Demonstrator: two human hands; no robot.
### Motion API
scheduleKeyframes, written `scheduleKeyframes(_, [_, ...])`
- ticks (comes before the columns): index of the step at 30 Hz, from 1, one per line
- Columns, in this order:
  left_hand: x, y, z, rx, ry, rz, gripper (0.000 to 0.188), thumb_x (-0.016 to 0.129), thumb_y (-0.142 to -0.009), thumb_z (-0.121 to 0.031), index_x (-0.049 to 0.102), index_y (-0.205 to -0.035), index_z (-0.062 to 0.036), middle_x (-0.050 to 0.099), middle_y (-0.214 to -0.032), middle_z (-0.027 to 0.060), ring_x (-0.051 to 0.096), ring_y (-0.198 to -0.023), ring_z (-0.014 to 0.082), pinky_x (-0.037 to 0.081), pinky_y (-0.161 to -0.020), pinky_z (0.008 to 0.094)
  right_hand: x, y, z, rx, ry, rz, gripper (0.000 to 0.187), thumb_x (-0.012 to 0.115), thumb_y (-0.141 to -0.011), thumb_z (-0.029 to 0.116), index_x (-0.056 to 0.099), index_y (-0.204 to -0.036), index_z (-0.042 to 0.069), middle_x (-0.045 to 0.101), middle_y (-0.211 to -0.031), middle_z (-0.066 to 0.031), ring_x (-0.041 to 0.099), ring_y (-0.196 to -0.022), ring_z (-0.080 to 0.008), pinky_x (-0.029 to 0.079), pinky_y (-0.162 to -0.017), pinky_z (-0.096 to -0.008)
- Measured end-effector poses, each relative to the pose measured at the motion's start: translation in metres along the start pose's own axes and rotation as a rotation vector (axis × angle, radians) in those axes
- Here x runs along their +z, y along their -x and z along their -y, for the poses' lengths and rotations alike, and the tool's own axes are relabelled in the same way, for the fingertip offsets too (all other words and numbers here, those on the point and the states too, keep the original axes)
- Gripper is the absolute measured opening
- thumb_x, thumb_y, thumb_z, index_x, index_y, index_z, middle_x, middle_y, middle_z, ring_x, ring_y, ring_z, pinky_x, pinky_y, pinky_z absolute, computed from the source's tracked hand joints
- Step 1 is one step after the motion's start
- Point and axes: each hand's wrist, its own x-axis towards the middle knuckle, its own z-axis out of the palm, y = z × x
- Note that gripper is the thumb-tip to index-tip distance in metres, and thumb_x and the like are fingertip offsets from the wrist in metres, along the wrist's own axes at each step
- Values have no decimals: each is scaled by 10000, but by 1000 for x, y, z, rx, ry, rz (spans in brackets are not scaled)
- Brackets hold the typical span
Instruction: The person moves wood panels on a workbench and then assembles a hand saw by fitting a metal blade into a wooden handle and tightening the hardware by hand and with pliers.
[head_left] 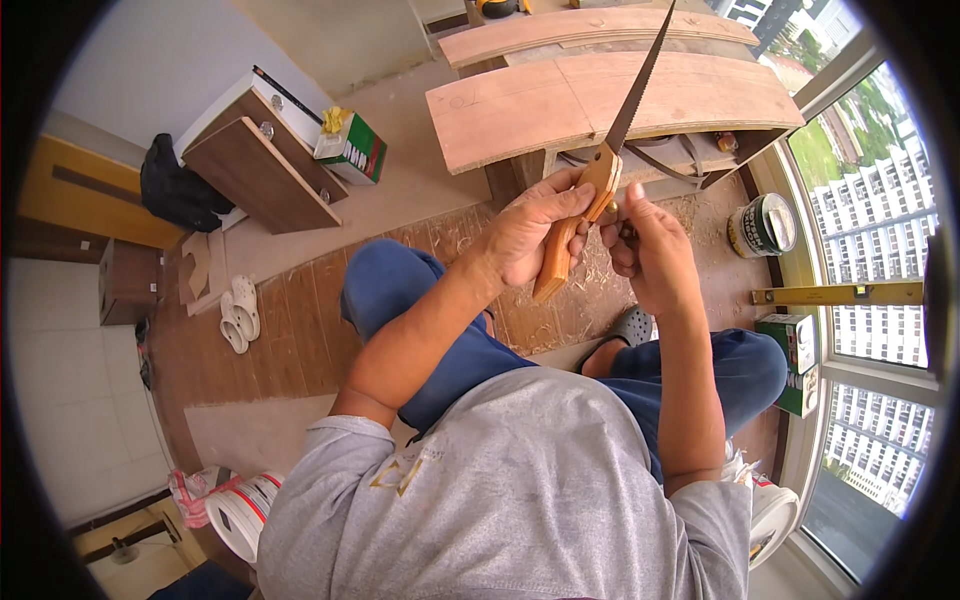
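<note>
Left grip point(532, 232) clamps the wooden saw handle point(554, 262); right grip point(655, 255) curls beside it, whether pinching I can't tell.

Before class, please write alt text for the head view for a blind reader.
A person's left grip holds a saw by its wooden handle, blade pointing away; the right grip is at the handle. Boards lie beyond; shavings litter the floor.

A plywood panel point(515, 112) lies beyond the handle point(552, 268) of the handsaw point(603, 168). To the saw's left stand drawers point(250, 178); clogs point(245, 303) sit left of and behind the saw. Right of it are a bucket point(752, 232), a spirit level point(850, 295) and stacked boxes point(798, 390).
</note>
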Motion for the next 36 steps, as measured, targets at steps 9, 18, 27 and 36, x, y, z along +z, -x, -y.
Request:
scheduleKeyframes(9, [-1,1,0,13,-11,-20,353,632,-1002,-324,558,-1271,-108,606,-934,-13,568,-695,75,515,-565,235,19,-2,-8,-226,-13,-14,290,637,-1009,333,641,-1048,46,570,-851,32,487,-708,-54,397,-627,-208])
scheduleKeyframes(18, [11,3,2,-51,-151,-51,449,726,-947,-253,540,-1317,-78,615,-973,2,537,-684,47,498,-573,209,-6,-31,33,-360,220,-364,556,452,-1042,549,670,-1039,37,542,-769,33,434,-641,-61,326,-569,-227])
scheduleKeyframes(27, [23,-2,30,121,-494,-182,653,780,-907,-260,498,-1447,-25,697,-984,20,514,-631,16,440,-542,178,-28,-61,15,-561,160,-560,370,525,-1044,286,705,-923,-14,628,-739,-29,511,-590,-90,410,-558,-250])
scheduleKeyframes(36, [19,-2,26,158,-692,-169,617,752,-926,-246,511,-1436,5,709,-1012,47,592,-771,61,486,-645,223,-30,-61,20,-564,192,-624,370,542,-1030,279,714,-896,-21,620,-706,-29,507,-552,-95,391,-519,-246])
